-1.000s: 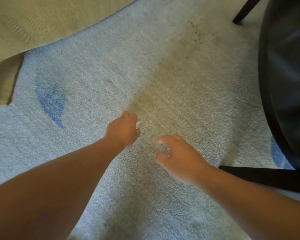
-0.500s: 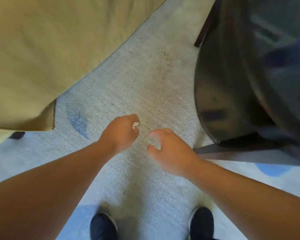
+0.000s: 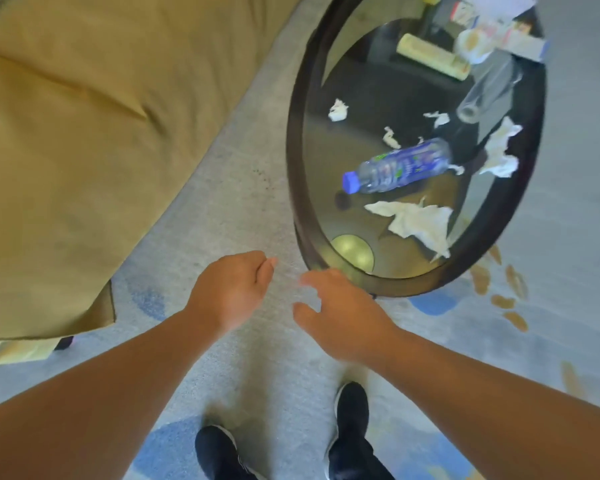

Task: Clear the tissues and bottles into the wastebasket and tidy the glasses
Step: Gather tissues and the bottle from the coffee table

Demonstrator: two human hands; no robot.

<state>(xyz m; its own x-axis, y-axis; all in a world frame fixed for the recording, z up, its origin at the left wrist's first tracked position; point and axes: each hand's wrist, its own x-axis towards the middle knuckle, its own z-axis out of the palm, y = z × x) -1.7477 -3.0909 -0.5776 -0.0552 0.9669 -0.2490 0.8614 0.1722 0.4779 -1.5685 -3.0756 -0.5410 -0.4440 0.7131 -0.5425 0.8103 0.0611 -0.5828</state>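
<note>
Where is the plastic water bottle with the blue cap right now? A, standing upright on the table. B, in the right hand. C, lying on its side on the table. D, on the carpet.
C: the plastic bottle lies on its side on the glass table, among crumpled tissues.
</note>
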